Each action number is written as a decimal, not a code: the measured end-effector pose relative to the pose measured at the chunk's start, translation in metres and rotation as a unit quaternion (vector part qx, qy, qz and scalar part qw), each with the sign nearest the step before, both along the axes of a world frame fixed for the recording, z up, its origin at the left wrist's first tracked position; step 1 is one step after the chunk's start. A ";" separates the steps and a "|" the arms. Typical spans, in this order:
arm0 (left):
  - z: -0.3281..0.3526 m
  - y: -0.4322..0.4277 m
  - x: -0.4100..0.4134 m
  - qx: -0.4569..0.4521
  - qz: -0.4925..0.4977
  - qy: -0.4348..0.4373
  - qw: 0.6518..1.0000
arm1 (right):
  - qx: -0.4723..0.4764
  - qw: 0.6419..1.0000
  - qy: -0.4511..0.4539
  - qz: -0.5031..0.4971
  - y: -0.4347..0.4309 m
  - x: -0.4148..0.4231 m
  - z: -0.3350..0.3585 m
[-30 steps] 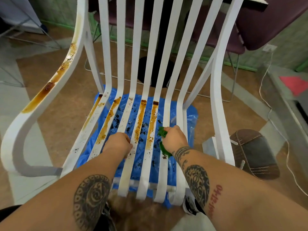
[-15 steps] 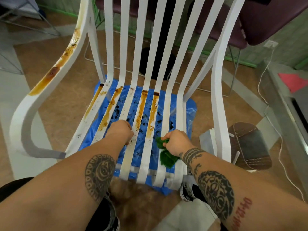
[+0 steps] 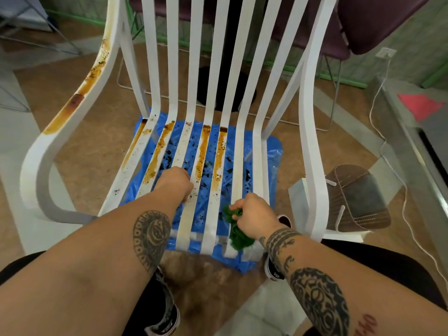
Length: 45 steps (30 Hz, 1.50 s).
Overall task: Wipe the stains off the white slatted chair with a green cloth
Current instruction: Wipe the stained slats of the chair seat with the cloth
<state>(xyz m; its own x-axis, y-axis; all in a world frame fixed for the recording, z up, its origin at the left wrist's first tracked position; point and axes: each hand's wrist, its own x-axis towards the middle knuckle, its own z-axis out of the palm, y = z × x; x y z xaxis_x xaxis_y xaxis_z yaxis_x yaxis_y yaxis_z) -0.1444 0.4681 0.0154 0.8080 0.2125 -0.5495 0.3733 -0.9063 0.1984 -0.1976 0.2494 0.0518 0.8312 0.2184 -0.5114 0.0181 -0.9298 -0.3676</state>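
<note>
The white slatted chair [image 3: 309,132] stands right in front of me. Orange-brown stains [image 3: 202,151] run along several seat slats, and another streak marks the left armrest [image 3: 72,105]. My right hand [image 3: 253,215] grips a bunched green cloth [image 3: 236,232] against a seat slat on the right, near the front edge. My left hand [image 3: 175,184] is curled over a middle slat of the seat; whether it holds the slat from below is hidden.
A blue plastic sheet [image 3: 272,154] speckled with dark spots lies on the floor under the seat. A brown cap [image 3: 358,197] lies right of the chair beside a white cable [image 3: 388,151]. Purple chairs [image 3: 378,18] stand behind. My shoes show below the seat.
My right hand has drawn the green cloth along the slat toward the seat's front edge. My left hand has stayed on its slat, and the camera has shifted slightly.
</note>
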 end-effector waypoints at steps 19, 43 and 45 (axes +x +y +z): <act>0.007 -0.009 0.012 -0.046 0.073 -0.125 0.988 | 0.054 0.997 -0.001 -0.045 -0.009 0.000 -0.016; -0.008 -0.039 0.126 -0.199 0.116 -0.315 0.921 | 0.005 0.978 -0.192 -0.077 0.016 0.255 -0.059; -0.011 -0.038 0.134 -0.204 0.118 -0.317 0.918 | 0.008 0.971 -0.227 -0.078 0.019 0.273 -0.061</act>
<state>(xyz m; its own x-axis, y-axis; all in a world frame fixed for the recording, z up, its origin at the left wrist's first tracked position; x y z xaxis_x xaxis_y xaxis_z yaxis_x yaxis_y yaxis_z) -0.0104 0.4300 0.0045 0.9512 0.3034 -0.0565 0.2412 -0.6165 0.7495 0.0755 0.2685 -0.0091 0.9937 0.0764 -0.0825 0.0407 -0.9281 -0.3701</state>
